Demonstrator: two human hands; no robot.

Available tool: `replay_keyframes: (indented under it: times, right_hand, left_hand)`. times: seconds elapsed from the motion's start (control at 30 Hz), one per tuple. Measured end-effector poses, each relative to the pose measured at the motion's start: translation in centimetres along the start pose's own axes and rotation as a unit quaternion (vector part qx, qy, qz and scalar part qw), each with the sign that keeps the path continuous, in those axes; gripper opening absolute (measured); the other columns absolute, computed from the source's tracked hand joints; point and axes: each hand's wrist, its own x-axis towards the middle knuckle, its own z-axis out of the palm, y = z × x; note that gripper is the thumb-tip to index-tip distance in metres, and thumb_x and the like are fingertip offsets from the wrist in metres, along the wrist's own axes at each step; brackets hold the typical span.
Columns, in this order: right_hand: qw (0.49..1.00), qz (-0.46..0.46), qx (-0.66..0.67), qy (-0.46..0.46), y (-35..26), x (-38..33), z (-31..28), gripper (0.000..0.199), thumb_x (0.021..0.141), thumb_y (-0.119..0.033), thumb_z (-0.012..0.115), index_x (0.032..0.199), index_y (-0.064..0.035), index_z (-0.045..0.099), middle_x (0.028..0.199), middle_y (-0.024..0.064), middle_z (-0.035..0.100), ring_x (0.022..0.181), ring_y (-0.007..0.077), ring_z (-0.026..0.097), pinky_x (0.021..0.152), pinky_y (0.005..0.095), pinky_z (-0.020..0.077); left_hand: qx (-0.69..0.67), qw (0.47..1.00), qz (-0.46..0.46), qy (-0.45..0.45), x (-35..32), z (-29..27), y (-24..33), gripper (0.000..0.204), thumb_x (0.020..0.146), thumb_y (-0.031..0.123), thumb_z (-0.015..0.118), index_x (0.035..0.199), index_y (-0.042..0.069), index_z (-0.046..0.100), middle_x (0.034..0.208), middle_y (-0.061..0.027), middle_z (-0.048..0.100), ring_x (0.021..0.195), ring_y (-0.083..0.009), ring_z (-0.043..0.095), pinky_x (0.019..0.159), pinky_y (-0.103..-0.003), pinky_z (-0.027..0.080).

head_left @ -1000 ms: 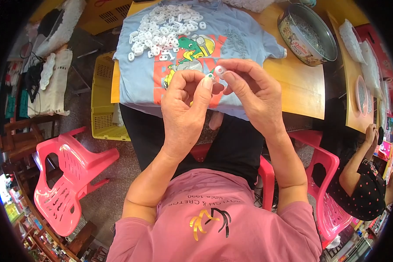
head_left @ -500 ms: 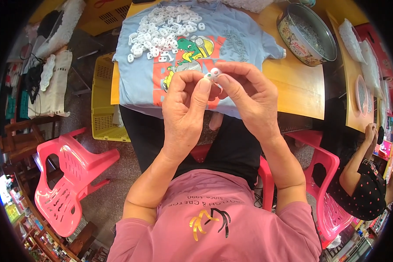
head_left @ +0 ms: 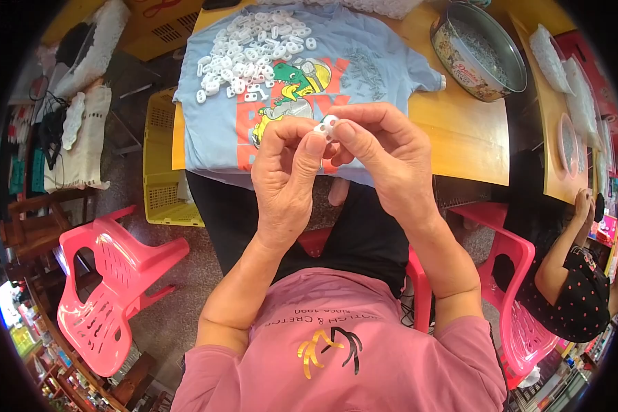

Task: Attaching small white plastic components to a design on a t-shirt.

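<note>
A small white plastic piece with holes is pinched between the fingertips of both my hands, just above the near part of a light-blue printed T-shirt. My left hand is closed on its left side, thumb against fingers. From the other side my right hand grips it with thumb and forefinger. Fingers cover much of the piece, so whether it is one part or two joined cannot be made out. Beyond my hands lies a heap of similar white pieces. Small grey parts are scattered on the shirt to its right.
An oval tin of small grey parts stands on the wooden table at the right. A yellow crate and pink chair are to my left. Another person in a dotted black top sits at the right.
Both hands have shifted slightly left and nearer to me. The white piece has turned a little between my fingertips. My grip stays closed on it.
</note>
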Motion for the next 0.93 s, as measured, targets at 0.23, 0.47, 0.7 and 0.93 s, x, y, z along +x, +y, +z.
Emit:
replay_keyframes:
  times: [0.23, 0.47, 0.7, 0.93]
  right_hand:
    - [1.000, 0.010, 0.008, -0.003, 0.3, 0.1, 0.5, 0.021, 0.094, -0.010, 0.065, 0.111, 0.0015, 0.063, 0.090, 0.0062, 0.068, 0.074, 0.0093, 0.063, 0.067, 0.0231, 0.0524]
    - [0.999, 0.045, 0.018, -0.007, 0.3, 0.0, 0.6, 0.022, 0.094, -0.012, 0.065, 0.112, 0.0016, 0.063, 0.089, 0.0057, 0.067, 0.073, 0.0097, 0.062, 0.063, 0.0226, 0.0527]
    - [0.998, 0.035, 0.052, -0.015, 0.7, -0.1, 0.8, 0.022, 0.095, -0.013, 0.063, 0.112, 0.0015, 0.063, 0.088, 0.0060, 0.066, 0.071, 0.0100, 0.061, 0.060, 0.0229, 0.0521]
    - [0.998, 0.037, 0.030, -0.037, 0.3, -0.2, 1.1, 0.023, 0.096, -0.014, 0.063, 0.115, -0.0033, 0.063, 0.088, 0.0036, 0.065, 0.074, 0.0109, 0.062, 0.064, 0.0225, 0.0519]
  left_hand:
    - [0.062, 0.995, 0.082, -0.006, 0.2, -1.3, -1.6, 0.011, 0.100, 0.010, 0.054, 0.107, 0.005, 0.048, 0.107, -0.0043, 0.050, 0.089, -0.0080, 0.049, 0.078, -0.023, 0.043]
    - [0.078, 0.994, 0.069, 0.007, 0.0, -1.1, -1.2, 0.012, 0.102, 0.016, 0.052, 0.106, 0.005, 0.049, 0.106, -0.0042, 0.050, 0.087, -0.0077, 0.047, 0.077, -0.022, 0.041]
    - [0.013, 0.997, 0.075, -0.006, 0.3, -1.0, -1.6, 0.028, 0.101, 0.030, 0.053, 0.114, 0.005, 0.051, 0.113, -0.0058, 0.052, 0.089, -0.0076, 0.049, 0.077, -0.023, 0.043]
    - [-0.100, 0.992, -0.042, -0.072, 0.8, -0.3, -0.2, 0.073, 0.095, 0.053, 0.054, 0.145, 0.003, 0.035, 0.140, -0.0130, 0.046, 0.113, -0.0158, 0.054, 0.090, -0.025, 0.046]
